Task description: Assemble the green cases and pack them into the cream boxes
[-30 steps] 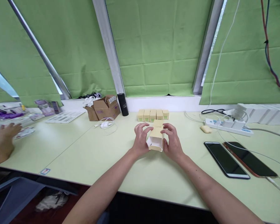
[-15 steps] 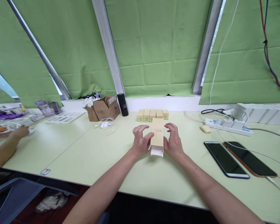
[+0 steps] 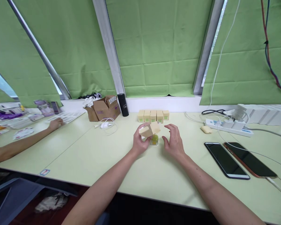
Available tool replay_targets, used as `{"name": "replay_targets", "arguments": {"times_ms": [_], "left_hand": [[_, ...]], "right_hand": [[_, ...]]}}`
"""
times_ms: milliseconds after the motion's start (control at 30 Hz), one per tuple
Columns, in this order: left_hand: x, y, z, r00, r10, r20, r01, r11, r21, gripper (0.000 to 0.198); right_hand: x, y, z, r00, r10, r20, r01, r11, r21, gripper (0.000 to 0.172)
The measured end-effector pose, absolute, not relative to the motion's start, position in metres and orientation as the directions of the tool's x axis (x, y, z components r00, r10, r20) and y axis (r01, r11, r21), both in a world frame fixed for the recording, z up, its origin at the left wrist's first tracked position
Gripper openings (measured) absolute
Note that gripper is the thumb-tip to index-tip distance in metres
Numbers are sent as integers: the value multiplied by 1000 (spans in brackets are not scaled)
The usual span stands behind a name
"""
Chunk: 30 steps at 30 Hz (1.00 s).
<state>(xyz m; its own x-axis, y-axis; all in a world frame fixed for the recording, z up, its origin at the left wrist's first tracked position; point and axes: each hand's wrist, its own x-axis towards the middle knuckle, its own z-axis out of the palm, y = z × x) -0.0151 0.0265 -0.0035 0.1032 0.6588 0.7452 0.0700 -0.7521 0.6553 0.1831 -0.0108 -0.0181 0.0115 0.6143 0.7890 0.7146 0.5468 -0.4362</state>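
My left hand (image 3: pixel 140 139) is closed on a small cream cardboard box (image 3: pixel 150 129), held tilted just above the table with its flaps open. Under the box a small glass jar (image 3: pixel 154 140) with a yellow-green lid stands upright on the tabletop. To the right of the jar, my right hand (image 3: pixel 174 140) is open, its fingers apart and holding nothing. Behind both hands stands a row of several small cream boxes (image 3: pixel 153 116) with green labels.
On the right lie a white-framed phone (image 3: pixel 226 160), a second phone (image 3: pixel 250 159) and a power strip (image 3: pixel 229 127). A brown carton (image 3: pixel 106 109), a black bottle (image 3: pixel 123 105) and a white charger (image 3: pixel 105 125) stand or lie to the left. Another person's hand (image 3: pixel 56 124) reaches in there.
The box has gone from upright between both hands to tilted in my left hand. The jar now shows on the table, and my right hand is off the box. The other person's arm has reached farther right.
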Motion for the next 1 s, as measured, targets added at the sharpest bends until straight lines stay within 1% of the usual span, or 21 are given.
{"name": "replay_targets", "arguments": {"times_ms": [33, 100, 167, 367, 500, 633, 700, 833, 1000], "left_hand": [[-15, 29, -6, 61, 714, 697, 28, -699, 714, 47], [-16, 33, -9, 38, 772, 635, -75, -631, 772, 50], [-17, 36, -9, 26, 782, 623, -133, -615, 778, 52], [-17, 36, 2, 69, 826, 559, -215, -535, 817, 51], [-15, 34, 5, 74, 854, 514, -283, -477, 832, 60], [-14, 32, 5, 84, 887, 454, -300, -412, 860, 75], [-15, 32, 4, 101, 887, 450, -294, -405, 866, 73], [-14, 30, 3, 144, 878, 457, -286, -405, 869, 63], [-12, 28, 2, 177, 874, 453, -245, -406, 880, 62]], "right_hand": [[183, -11, -18, 10, 615, 789, 718, 545, -434, 52], [183, -11, -18, 6, 613, 790, 724, 543, -426, 51], [183, -12, -18, 3, 615, 789, 727, 540, -424, 50], [182, -13, -17, 5, 631, 776, 717, 539, -443, 50], [181, -14, -16, -15, 622, 783, 679, 581, -449, 51], [180, -15, -14, -35, 612, 790, 622, 632, -462, 52], [179, -16, -14, -51, 620, 783, 595, 649, -475, 52], [176, -19, -15, -90, 654, 751, 517, 675, -526, 56], [174, -20, -16, -126, 671, 731, 414, 705, -576, 55]]}}
